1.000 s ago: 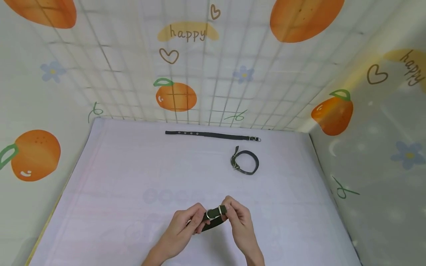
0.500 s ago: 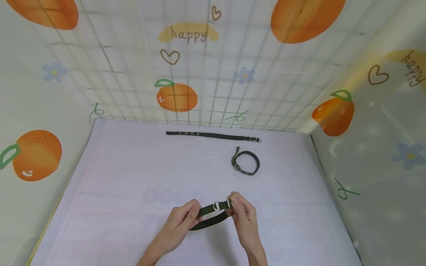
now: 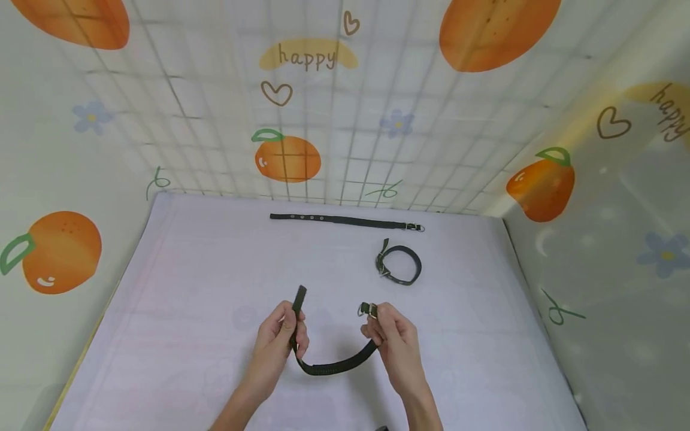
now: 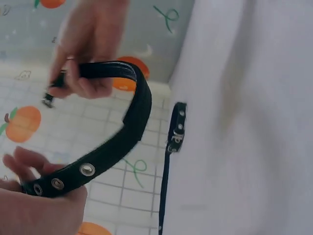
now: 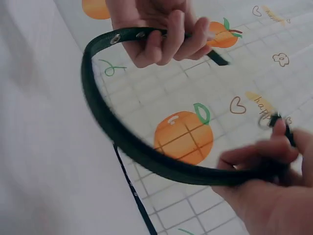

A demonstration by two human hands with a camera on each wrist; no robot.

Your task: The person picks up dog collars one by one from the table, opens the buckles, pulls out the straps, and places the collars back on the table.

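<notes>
A dark green collar (image 3: 336, 367) hangs in a U between both hands, above the white table. My left hand (image 3: 276, 341) grips its punched end, and the free tip sticks up past the thumb. Metal eyelets (image 4: 87, 170) show along that end in the left wrist view. On the other side, my right hand (image 3: 396, 347) pinches the strap beside the metal buckle (image 3: 372, 310), with a ring at the outer end pointing left. In the right wrist view the collar (image 5: 105, 122) bows out in a wide curve, its two ends apart.
Farther back on the table (image 3: 205, 269) lies a second collar (image 3: 345, 221), stretched straight. A third collar (image 3: 417, 263), buckled into a loop, lies in front of its right end. Fruit-printed sheets (image 3: 215, 149) line the back and sides. A small dark object (image 3: 382, 428) shows at the bottom edge.
The collar was a closed loop with both hands close together. Now its ends are separated, the left hand has moved left with the punched end, and the right hand has shifted slightly right.
</notes>
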